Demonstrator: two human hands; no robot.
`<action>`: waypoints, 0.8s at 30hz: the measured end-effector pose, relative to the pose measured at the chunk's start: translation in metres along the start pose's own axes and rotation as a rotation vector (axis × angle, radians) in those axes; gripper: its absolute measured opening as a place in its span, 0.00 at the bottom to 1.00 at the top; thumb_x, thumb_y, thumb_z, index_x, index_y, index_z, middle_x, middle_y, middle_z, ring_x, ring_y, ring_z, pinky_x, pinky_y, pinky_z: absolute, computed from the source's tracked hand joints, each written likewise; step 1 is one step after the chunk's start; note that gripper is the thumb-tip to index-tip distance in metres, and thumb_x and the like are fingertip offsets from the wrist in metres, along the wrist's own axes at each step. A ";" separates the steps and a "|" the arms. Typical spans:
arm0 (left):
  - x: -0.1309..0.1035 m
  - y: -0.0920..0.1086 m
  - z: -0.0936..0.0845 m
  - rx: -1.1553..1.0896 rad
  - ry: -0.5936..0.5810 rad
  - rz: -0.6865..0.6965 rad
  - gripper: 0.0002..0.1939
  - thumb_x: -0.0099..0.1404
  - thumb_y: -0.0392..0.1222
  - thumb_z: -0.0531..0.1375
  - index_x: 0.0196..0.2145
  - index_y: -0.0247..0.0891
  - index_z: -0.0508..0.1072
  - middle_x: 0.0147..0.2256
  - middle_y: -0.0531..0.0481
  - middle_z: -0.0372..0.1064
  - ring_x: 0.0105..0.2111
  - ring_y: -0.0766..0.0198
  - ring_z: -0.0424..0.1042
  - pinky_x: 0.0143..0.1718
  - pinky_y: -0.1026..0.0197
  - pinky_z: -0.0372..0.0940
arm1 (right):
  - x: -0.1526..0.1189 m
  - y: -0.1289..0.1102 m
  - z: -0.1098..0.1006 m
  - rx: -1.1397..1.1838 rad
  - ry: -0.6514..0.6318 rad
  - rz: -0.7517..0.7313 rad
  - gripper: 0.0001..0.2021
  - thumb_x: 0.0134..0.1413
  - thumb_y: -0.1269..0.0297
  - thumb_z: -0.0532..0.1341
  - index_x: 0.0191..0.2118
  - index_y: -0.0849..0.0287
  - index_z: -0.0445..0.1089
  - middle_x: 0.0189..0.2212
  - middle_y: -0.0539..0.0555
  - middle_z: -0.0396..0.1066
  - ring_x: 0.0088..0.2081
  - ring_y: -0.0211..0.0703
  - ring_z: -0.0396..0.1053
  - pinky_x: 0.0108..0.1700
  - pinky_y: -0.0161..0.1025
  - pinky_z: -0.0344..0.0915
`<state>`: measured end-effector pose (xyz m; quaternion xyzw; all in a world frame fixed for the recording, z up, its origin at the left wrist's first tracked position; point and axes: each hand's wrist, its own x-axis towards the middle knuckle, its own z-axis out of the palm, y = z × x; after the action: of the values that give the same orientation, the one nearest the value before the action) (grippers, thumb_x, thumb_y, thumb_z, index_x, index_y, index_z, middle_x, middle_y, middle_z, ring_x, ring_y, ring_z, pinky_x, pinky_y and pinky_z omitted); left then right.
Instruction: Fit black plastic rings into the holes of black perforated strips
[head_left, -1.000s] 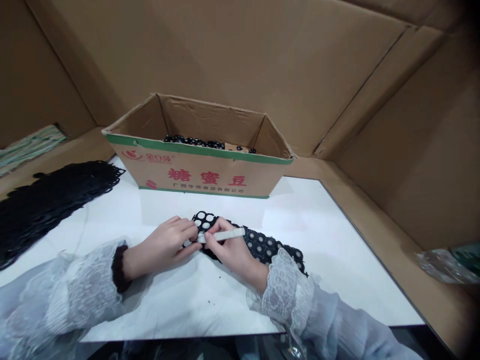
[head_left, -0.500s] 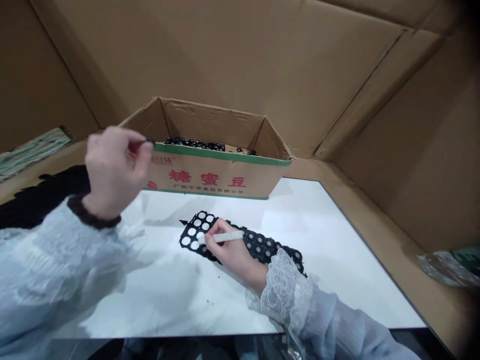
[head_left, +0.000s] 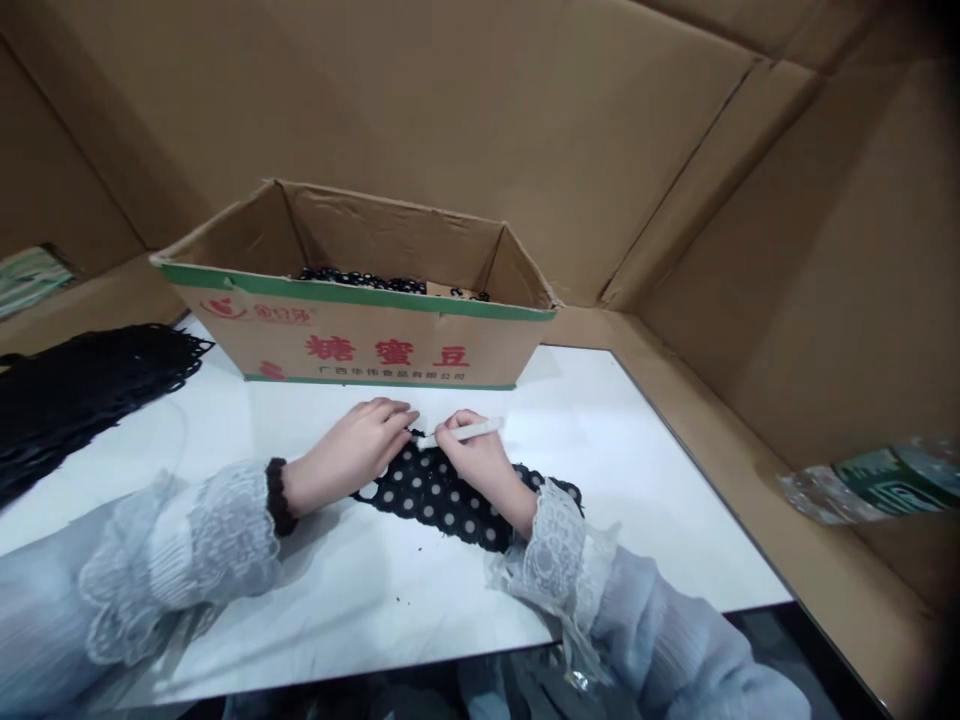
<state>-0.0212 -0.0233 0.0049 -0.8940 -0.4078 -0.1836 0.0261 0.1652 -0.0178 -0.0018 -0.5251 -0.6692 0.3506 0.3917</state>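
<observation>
A black perforated sheet (head_left: 436, 492) with rows of round holes, many showing grey discs, lies on the white board. My left hand (head_left: 349, 452) rests over the sheet's left end, fingers stretched forward with their tips by its far edge. Part of that end is hidden under the hand. My right hand (head_left: 480, 462) grips a slim white pen-shaped tool (head_left: 480, 430). The tool's tip points left, down at the sheet's far edge, close to my left fingertips.
Behind the sheet stands an open cardboard box (head_left: 360, 330) with small black rings inside. A pile of black netted strips (head_left: 97, 385) lies at the left. A clear plastic bottle with a green label (head_left: 877, 483) lies at the right. Cardboard walls (head_left: 420, 110) enclose the white board (head_left: 300, 620).
My left hand has come down from the box's front rim, where it pinched a small dark piece, to the sheet. The right hand's tool tip has shifted to the sheet's far edge.
</observation>
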 end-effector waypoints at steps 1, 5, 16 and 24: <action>-0.001 0.001 0.009 -0.062 -0.024 -0.018 0.14 0.67 0.39 0.47 0.46 0.35 0.69 0.46 0.42 0.68 0.46 0.55 0.65 0.47 0.53 0.61 | 0.000 0.001 0.000 -0.019 0.004 -0.016 0.13 0.46 0.64 0.56 0.17 0.57 0.53 0.18 0.47 0.58 0.26 0.37 0.59 0.33 0.36 0.58; 0.000 0.000 0.016 -0.310 -0.043 -0.155 0.10 0.65 0.39 0.49 0.38 0.37 0.69 0.40 0.45 0.69 0.44 0.56 0.65 0.47 0.53 0.60 | -0.004 0.001 -0.002 -0.035 -0.045 -0.038 0.13 0.48 0.64 0.55 0.17 0.58 0.54 0.20 0.48 0.61 0.29 0.38 0.62 0.37 0.36 0.58; 0.005 -0.003 0.013 -1.010 -0.068 -0.535 0.13 0.56 0.43 0.58 0.38 0.37 0.63 0.34 0.49 0.68 0.38 0.59 0.69 0.42 0.57 0.61 | -0.012 -0.005 -0.007 0.113 -0.124 -0.037 0.14 0.55 0.58 0.52 0.23 0.57 0.52 0.19 0.44 0.52 0.24 0.34 0.53 0.28 0.33 0.52; 0.005 -0.001 0.003 -1.134 -0.097 -0.648 0.19 0.55 0.46 0.60 0.41 0.37 0.60 0.30 0.51 0.68 0.34 0.60 0.68 0.37 0.60 0.59 | -0.010 -0.003 -0.007 0.154 -0.071 0.004 0.13 0.53 0.60 0.53 0.21 0.57 0.52 0.18 0.45 0.52 0.23 0.34 0.53 0.27 0.33 0.52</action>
<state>-0.0180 -0.0185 0.0034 -0.6082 -0.4972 -0.3283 -0.5245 0.1718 -0.0278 0.0020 -0.4819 -0.6528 0.4203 0.4062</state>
